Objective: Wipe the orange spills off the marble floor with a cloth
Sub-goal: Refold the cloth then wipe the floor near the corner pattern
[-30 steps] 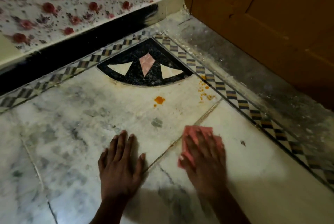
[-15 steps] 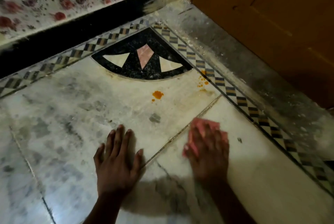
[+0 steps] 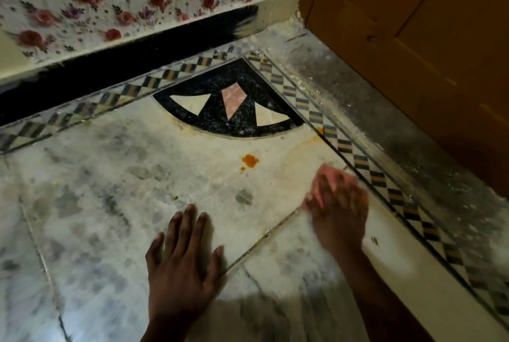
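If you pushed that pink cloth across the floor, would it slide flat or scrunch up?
Probably it would scrunch a bit: the pink cloth looks soft and bunched under the right hand, so it seems floppy, not stiff. It likely glides easily, since the marble floor looks smooth. It looks thin, so probably light.

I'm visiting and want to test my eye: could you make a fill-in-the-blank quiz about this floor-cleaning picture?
1. The right hand presses a ____ cloth on the floor.
2. The left hand lies ____ on the marble, holding nothing.
3. The round orange spill lies just below the black ____-shaped inlay.
4. To the right stands a wooden ____.

Missing words: pink; flat; fan; door
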Demonstrator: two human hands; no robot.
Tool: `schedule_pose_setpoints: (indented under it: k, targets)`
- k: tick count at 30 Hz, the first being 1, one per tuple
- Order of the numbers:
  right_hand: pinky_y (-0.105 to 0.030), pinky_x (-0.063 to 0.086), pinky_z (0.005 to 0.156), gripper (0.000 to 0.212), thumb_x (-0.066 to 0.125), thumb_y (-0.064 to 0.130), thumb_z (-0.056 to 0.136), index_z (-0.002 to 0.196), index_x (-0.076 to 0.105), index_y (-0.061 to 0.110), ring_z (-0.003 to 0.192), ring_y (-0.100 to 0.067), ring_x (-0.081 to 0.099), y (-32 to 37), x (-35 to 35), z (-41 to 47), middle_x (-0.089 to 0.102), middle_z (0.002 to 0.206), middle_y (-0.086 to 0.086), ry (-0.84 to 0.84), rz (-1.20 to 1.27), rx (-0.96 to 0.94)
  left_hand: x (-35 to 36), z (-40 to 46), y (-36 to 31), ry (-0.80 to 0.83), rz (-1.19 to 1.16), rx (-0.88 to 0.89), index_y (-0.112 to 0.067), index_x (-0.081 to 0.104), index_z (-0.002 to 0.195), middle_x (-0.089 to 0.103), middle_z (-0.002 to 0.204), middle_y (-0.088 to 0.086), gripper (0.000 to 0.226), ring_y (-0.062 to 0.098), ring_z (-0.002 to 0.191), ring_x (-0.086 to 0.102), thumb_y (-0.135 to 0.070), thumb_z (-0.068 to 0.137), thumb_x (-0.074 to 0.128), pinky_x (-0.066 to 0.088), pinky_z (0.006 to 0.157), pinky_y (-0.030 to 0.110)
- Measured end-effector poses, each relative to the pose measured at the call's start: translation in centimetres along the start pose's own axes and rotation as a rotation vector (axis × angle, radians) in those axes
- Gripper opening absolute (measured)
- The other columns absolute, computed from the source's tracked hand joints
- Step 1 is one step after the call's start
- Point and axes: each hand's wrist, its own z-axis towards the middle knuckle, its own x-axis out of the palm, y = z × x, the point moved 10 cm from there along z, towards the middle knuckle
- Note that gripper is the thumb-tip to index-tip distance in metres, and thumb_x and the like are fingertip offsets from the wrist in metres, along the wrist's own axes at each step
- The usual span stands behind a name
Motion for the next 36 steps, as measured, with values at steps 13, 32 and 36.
schedule_pose_setpoints:
  k: [13, 32, 36]
  targets:
    - [-0.062, 0.009, 0.129, 0.071, 0.020, 0.070, 0.103, 0.166, 0.011, 0.041, 0.163, -0.033, 0.004, 6.9, 0.2, -2.8, 0.009, 0.177, 0.002, -0.080, 0.039, -0.190, 0.6, 0.1, 0.4, -0.016, 0.015, -0.007, -0.031, 0.044, 0.159, 0.025, 0.174, -0.007, 0.073, 0.016, 0.159, 0.027, -0.063, 0.093, 0.041, 0.031, 0.118, 0.053]
    - [-0.066, -0.004, 0.126, 0.073, 0.018, 0.068, 0.102, 0.167, 0.004, 0.037, 0.162, -0.037, -0.010, 17.2, 0.1, 4.9, -0.003, 0.177, 0.000, -0.014, 0.193, 0.083, 1.8, -0.1, 0.7, 0.141, 0.047, 0.006, -0.033, 0.021, 0.167, 0.003, 0.178, -0.008, 0.075, 0.017, 0.164, 0.004, -0.065, 0.100, 0.028, 0.016, 0.128, 0.050]
    - [-0.064, -0.006, 0.127, 0.071, 0.016, 0.068, 0.101, 0.166, 0.008, 0.041, 0.163, -0.033, -0.004, 22.3, 0.0, 2.9, -0.001, 0.177, 0.006, -0.036, 0.077, -0.293, 1.8, -0.1, 0.8, 0.149, 0.032, 0.003, -0.033, 0.021, 0.167, 0.002, 0.177, -0.008, 0.074, 0.016, 0.164, 0.002, -0.066, 0.101, 0.026, 0.014, 0.128, 0.049]
